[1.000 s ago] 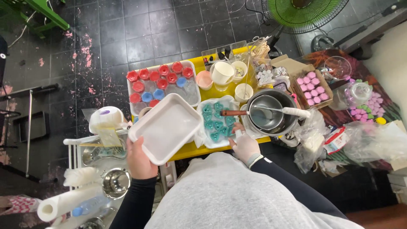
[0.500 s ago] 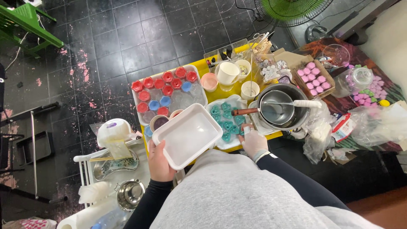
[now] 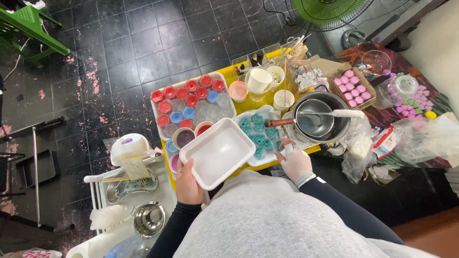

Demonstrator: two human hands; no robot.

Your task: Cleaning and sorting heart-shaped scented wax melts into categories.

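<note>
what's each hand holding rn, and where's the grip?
Left hand: white rectangular tray, grip on its near edge. Right hand: resting by the teal moulds; whether it grips something cannot be told.

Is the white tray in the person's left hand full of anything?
No, the white tray held by the left hand shows only its bare white inside.

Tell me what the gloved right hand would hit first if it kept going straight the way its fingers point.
The right hand points up the table, so it would probably first meet the teal moulded pieces on the white tray, already at its fingertips. Beyond them sits the dark metal pot. Depth is hard to judge.
</note>
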